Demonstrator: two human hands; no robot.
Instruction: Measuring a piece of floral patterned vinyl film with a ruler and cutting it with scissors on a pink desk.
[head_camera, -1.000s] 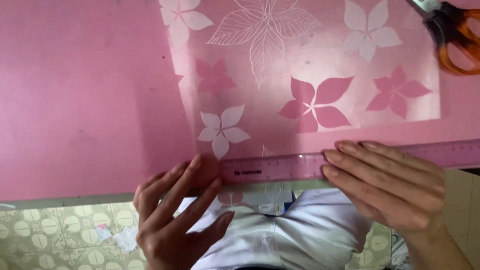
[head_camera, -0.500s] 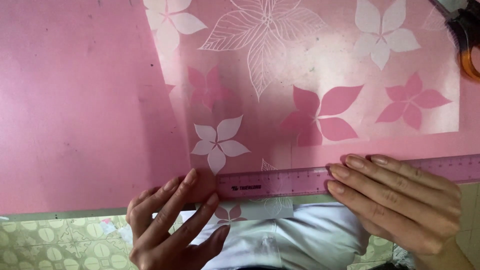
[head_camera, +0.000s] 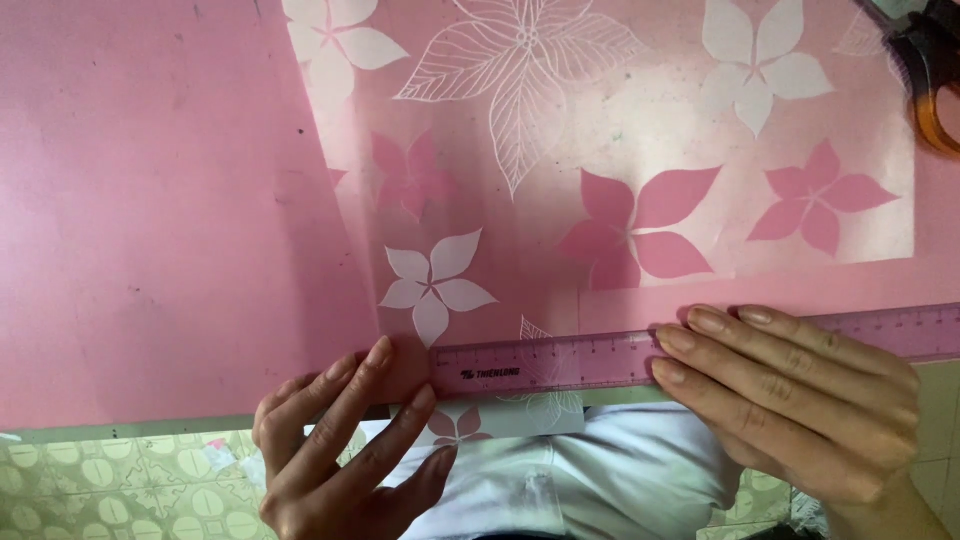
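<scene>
Left hand: open, fingertips pinning the flower-printed pink paper at the pink table's near edge. Pink translucent ruler: flat across the paper. Right hand: open, pressing the ruler. Step: aligning; steady pressure needed.

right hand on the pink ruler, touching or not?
Touching. The head view shows the right hand lying flat with its fingers pressed over the pink ruler, covering part of it with no gap.

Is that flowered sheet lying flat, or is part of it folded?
Mostly flat: the flowered sheet lies spread on the pink board, the ruler pinning its near edge, which overhangs.
</scene>
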